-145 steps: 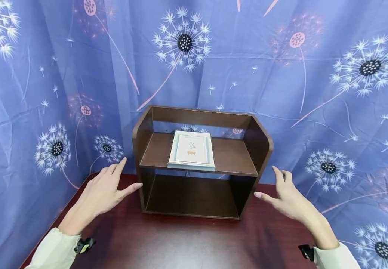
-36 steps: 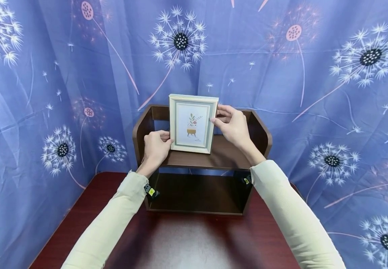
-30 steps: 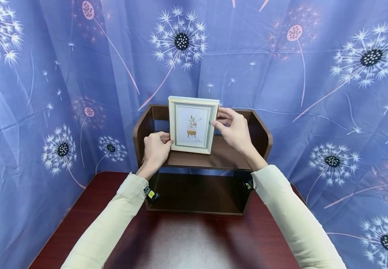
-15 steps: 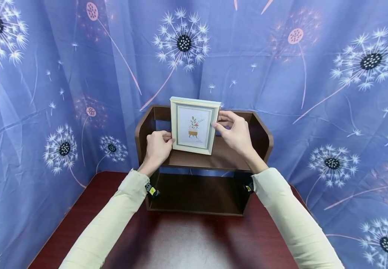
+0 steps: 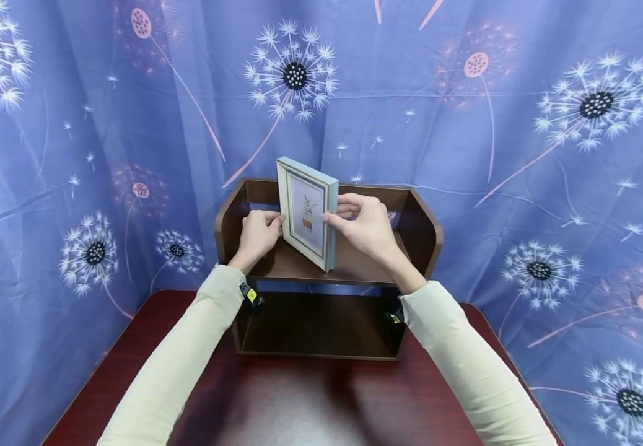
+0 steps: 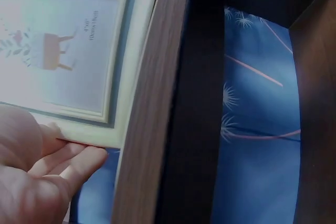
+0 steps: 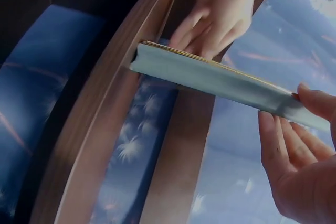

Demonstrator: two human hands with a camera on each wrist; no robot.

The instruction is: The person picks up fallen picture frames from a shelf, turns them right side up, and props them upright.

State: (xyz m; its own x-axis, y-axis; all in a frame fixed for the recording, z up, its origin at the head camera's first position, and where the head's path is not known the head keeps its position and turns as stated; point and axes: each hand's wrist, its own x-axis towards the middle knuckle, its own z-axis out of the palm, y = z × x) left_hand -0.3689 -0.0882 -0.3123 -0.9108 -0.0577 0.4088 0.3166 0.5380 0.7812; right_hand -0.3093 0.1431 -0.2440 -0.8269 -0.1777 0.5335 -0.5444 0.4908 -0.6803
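A picture frame (image 5: 306,214) with a pale border and a potted-plant print stands upright on the upper board of a dark brown shelf (image 5: 355,254), turned so its right side comes forward. My left hand (image 5: 260,235) pinches its left edge; in the left wrist view the left hand (image 6: 42,166) has its thumb at the front and fingers at the edge. My right hand (image 5: 368,226) pinches the right edge between thumb and fingers. The right wrist view shows the frame's pale blue side (image 7: 210,80) edge-on, with the right hand (image 7: 299,156) holding it.
The two-tier shelf stands on a dark red table (image 5: 288,396); its lower board (image 5: 321,325) lies below the frame. Side panels (image 5: 430,241) rise at both ends of the upper board. A blue dandelion-print curtain (image 5: 399,124) hangs behind and at the sides.
The picture frame lay flat on the upper board with both hands apart from it. Then both hands held it upright facing forward; now its right side has swung toward the front.
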